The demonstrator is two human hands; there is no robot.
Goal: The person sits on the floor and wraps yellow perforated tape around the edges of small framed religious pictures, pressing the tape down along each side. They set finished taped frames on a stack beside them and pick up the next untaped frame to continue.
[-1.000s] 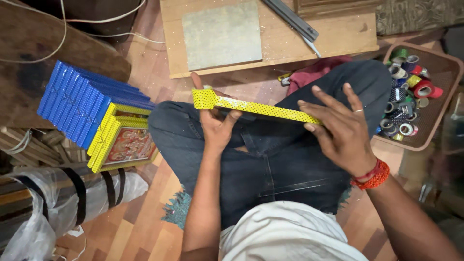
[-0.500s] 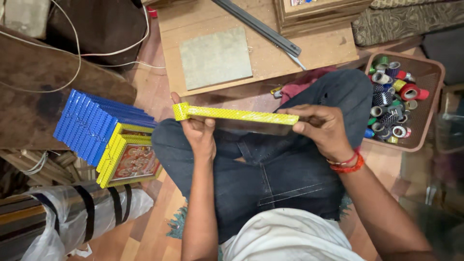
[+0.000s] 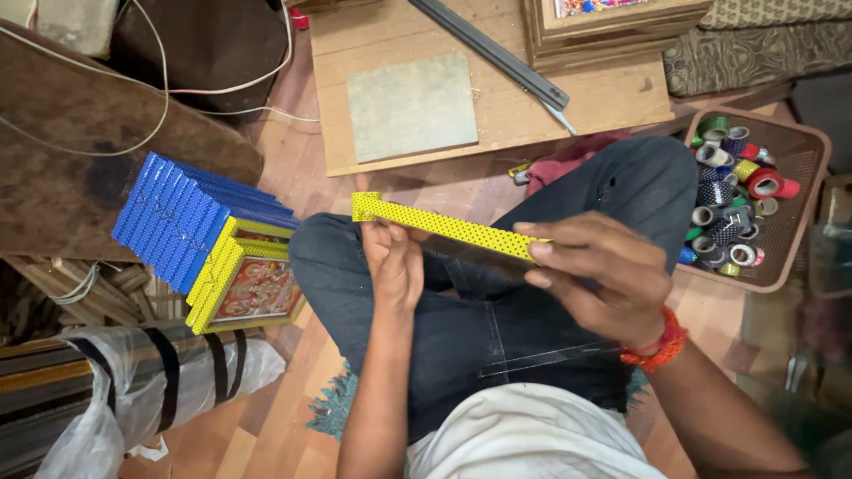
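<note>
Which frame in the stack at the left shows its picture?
The bottom yellow frame of the stack: its picture faces up, while the blue frames piled on it show only their edges.

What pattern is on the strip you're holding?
Yellow with small dark dots, on the strip; clearest in the head view.

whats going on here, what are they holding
A person sits cross-legged on the floor, holding a yellow dotted frame edge-on over their lap. The left hand grips it near one end; the right hand pinches the other. A stack of blue and yellow frames leans beside them, and a brown tray of tape rolls sits opposite.
</note>
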